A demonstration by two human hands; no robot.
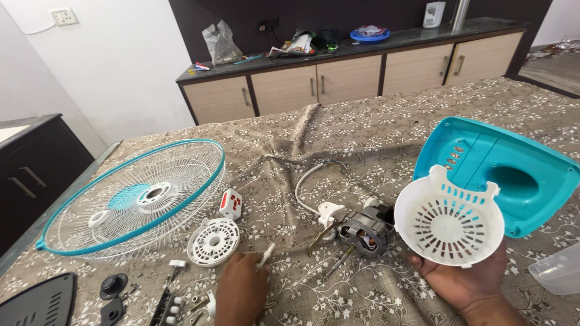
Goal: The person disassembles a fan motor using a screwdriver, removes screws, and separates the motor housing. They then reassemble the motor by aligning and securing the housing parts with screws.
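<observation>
Your right hand (468, 281) holds up a round white vented cover (448, 218). Your left hand (240, 290) pinches a small white part (265, 255) beside the fan motor (362, 232).

- Black vented cover (37, 302): cut off by bottom-left corner.
- Clear plastic tub (559, 270): right edge crops it.
- Left hand (240, 293): wrist out of frame; fingertips hide the end of a small white piece (265, 255).
- Switch strip (168, 305): bottom edge clips it; nearby screws too small to identify.

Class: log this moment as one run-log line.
left hand: holds small white part | right hand: holds white vented cover | motor: on cloth between hands
</observation>
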